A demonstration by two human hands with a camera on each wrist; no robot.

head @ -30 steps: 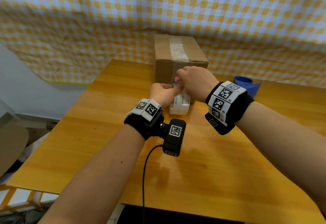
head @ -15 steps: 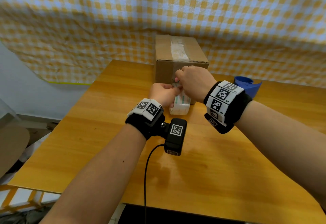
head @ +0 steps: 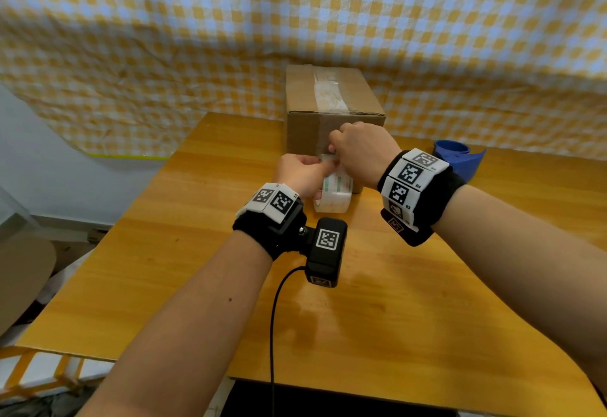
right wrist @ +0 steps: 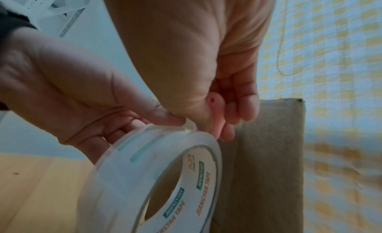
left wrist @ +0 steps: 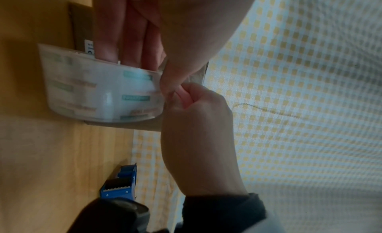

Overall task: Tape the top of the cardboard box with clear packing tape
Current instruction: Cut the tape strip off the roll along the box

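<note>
A brown cardboard box [head: 302,97] stands at the table's far edge with a clear tape strip [head: 328,92] along its top. The clear packing tape roll [head: 335,194] is upright against the box's front face. My left hand [head: 302,175] grips the roll, fingers through its core [left wrist: 128,32], thumb on the rim. A short length of tape runs from the roll up to the box front. My right hand [head: 364,150] is curled just above the roll [right wrist: 161,179] and pinches a small pink tool [right wrist: 217,109] at that tape. The tool's working end is hidden.
A blue tape dispenser [head: 460,157] lies on the wooden table [head: 427,301] to the right of the box, behind my right wrist. A yellow checked cloth [head: 460,38] hangs behind the table. The table's left edge drops off beside my left arm.
Both hands stay at the tape roll in front of the box; the right hand has shifted only very slightly.
</note>
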